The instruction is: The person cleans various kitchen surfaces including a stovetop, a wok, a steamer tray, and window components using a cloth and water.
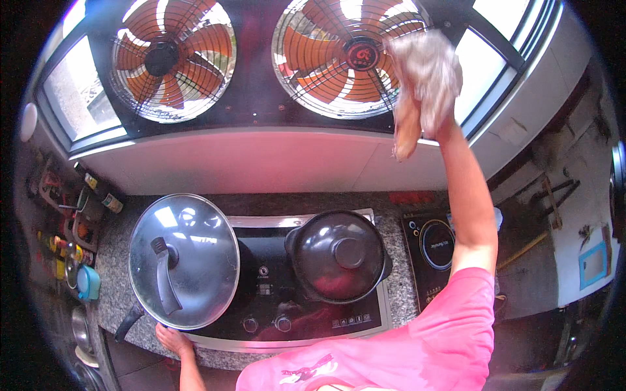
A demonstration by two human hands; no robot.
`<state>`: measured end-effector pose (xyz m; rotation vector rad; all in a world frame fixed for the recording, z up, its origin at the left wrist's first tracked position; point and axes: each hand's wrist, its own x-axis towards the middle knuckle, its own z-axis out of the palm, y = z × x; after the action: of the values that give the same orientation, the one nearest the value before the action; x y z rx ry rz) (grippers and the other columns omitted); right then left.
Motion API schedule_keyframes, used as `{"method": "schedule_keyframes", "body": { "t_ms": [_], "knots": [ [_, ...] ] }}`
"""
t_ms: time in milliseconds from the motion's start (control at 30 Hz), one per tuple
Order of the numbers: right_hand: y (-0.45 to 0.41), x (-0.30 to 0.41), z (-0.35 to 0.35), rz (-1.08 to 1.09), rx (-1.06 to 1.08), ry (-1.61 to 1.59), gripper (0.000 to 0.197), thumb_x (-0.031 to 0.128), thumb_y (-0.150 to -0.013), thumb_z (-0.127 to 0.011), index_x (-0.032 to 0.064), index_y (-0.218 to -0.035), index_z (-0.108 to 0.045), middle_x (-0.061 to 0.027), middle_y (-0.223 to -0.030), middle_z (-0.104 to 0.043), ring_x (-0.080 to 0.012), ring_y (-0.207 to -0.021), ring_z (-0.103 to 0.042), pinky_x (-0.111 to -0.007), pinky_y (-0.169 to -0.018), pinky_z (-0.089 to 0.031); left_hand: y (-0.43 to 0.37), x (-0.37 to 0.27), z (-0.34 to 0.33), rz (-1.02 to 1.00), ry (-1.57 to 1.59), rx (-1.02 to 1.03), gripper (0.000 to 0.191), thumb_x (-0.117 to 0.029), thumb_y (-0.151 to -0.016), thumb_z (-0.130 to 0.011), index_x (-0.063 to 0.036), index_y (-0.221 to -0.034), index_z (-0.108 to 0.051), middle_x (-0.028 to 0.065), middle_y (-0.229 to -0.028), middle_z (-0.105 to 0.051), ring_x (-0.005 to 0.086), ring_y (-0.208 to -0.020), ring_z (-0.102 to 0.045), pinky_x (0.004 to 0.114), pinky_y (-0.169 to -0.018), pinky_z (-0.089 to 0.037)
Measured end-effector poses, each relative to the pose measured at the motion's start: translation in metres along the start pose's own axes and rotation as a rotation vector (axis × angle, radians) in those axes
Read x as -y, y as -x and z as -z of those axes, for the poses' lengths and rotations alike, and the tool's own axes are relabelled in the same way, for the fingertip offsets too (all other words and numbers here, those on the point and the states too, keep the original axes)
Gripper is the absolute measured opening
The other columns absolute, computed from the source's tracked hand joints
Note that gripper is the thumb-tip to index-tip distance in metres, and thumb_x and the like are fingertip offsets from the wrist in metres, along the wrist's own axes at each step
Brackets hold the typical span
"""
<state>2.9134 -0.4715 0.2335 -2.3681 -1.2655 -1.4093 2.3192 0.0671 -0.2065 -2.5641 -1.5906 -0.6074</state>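
Observation:
High up at the window, my right hand (442, 124) is raised with a crumpled whitish cloth (430, 73) in it. Most of that hand is hidden by the blurred cloth, which overlaps the right edge of the right-hand exhaust fan (313, 54); whether it touches the grille I cannot tell. My left hand (173, 340) rests at the front edge of the granite counter (215, 358), just below a wok's glass lid (205, 273). Its fingertips are partly hidden under the lid's rim, and what they hold, if anything, does not show.
A black lidded pot (318, 259) stands on the right of the built-in cooktop (264, 303). The wok handle (128, 322) juts out past the counter's front left. Further right lies a portable induction cooker (420, 278). Bottles (111, 201) crowd the left side, and a second fan (132, 58) fills the window's left.

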Motion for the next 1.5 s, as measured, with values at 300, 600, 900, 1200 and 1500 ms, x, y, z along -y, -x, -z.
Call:
{"method": "schedule_keyframes", "body": {
  "t_ms": [300,600,900,1200,1500],
  "knots": [
    [-0.004,-0.027,-0.124,-0.274,-0.312,-0.041,0.053,0.033,-0.089,-0.053,0.0112,-0.134,-0.034,-0.0054,-0.126,-0.046,-0.0212,-0.118,-0.044,-0.038,-0.101,-0.036,-0.005,0.005,0.001,0.038,-0.035,0.051,0.042,-0.026,-0.095,-0.038,0.0007,-0.126,-0.046,0.0195,-0.127,-0.049,0.0356,-0.118,-0.045,0.045,-0.101,-0.035],
    [0.06,0.089,-0.127,-0.753,-0.517,-1.767,0.042,0.037,-0.093,-0.042,0.0105,-0.126,-0.039,-0.0059,-0.115,-0.05,-0.0202,-0.11,-0.05,-0.041,-0.097,-0.042,0.0,-0.018,0.016,0.024,-0.004,0.054,0.04,-0.015,-0.088,-0.042,-0.0007,-0.125,-0.047,0.0175,-0.127,-0.049,0.0334,-0.12,-0.043,0.044,-0.101,-0.033],
    [-0.02,0.17,-0.138,-0.297,-0.209,-0.308,0.032,0.032,-0.083,-0.05,0.0118,-0.108,-0.054,-0.0069,-0.106,-0.054,-0.0227,-0.104,-0.051,-0.036,-0.094,-0.039,0.0,-0.011,0.013,-0.015,0.035,-0.017,0.036,-0.013,-0.088,-0.043,-0.0003,-0.121,-0.049,0.0178,-0.122,-0.051,0.0347,-0.115,-0.046,0.045,-0.098,-0.036],
    [-0.176,0.198,0.04,0.113,0.639,0.132,0.041,0.051,-0.072,-0.059,0.0162,-0.092,-0.057,-0.0061,-0.096,-0.057,-0.018,-0.097,-0.056,-0.034,-0.084,-0.044,-0.002,0.017,0.0,-0.01,-0.057,-0.086,0.038,-0.018,-0.089,-0.042,0.0002,-0.122,-0.049,0.0175,-0.124,-0.051,0.0356,-0.115,-0.047,0.046,-0.095,-0.037],
    [-0.064,0.075,-0.051,0.062,-0.359,0.237,0.034,0.036,-0.066,-0.065,0.0172,-0.094,-0.059,0.0002,-0.091,-0.06,-0.0204,-0.078,-0.06,-0.034,-0.065,-0.048,-0.002,0.024,-0.013,-0.103,-0.122,-0.048,0.041,-0.025,-0.092,-0.039,0.0017,-0.123,-0.047,0.0205,-0.125,-0.049,0.0373,-0.115,-0.047,0.047,-0.097,-0.036]
  ]
}}
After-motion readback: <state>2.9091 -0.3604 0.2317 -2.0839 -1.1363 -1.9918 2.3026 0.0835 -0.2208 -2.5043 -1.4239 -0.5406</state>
